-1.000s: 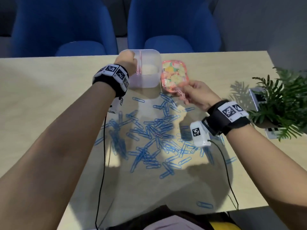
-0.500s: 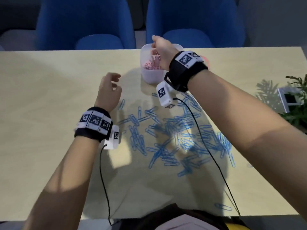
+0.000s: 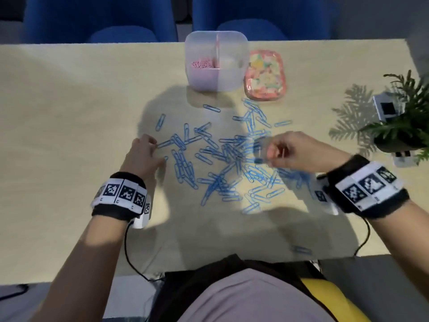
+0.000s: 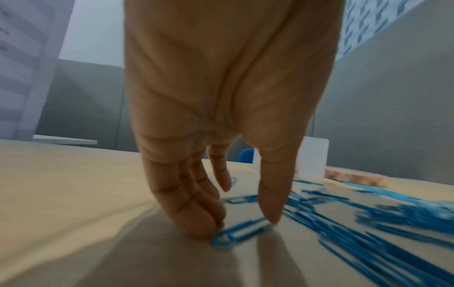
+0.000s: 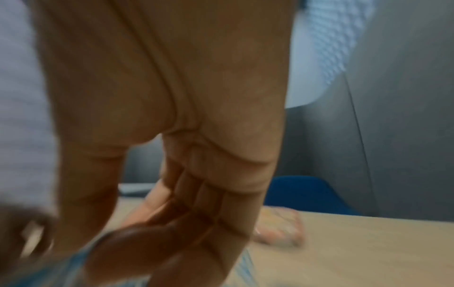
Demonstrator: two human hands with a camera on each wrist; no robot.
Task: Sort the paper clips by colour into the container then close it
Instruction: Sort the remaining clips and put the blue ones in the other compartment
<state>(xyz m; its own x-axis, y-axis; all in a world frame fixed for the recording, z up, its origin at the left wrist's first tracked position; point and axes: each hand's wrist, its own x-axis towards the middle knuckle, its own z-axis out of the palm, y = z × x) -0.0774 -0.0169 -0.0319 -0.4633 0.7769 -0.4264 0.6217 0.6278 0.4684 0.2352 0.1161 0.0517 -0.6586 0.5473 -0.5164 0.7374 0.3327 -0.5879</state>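
The left hand (image 3: 142, 156) sits at the left-centre of the head view, fingers pointing down onto the table (image 3: 69, 117). In the left wrist view its fingertips (image 4: 196, 223) and thumb bracket a single blue clip (image 4: 239, 232) lying flat at the left edge of the scatter, touching its two ends in a light pinch; the clip is still on the wood. The right hand (image 3: 293, 151) is at the right-centre of the head view, fingers curled in above the right part of the pile. Both that view and the right wrist view are smeared there, so I cannot tell whether it grips a clip or nothing.

Between the hands, across the middle of the frame, the blue paper clips (image 3: 222, 159) lie spread in a loose heap on the table, with one stray clip (image 3: 301, 249) at the lower right near the table's near edge. At the upper centre stands the container (image 3: 217, 61), clear, open, split by a divider; its left compartment holds pink paper clips (image 3: 202, 64), its right one looks bare. Just right of it, touching or nearly so, lies the pink patterned lid (image 3: 264, 75), flat on the table. At the far right edge is a potted plant (image 3: 401, 126), and blue chairs (image 3: 99, 17) line the top.
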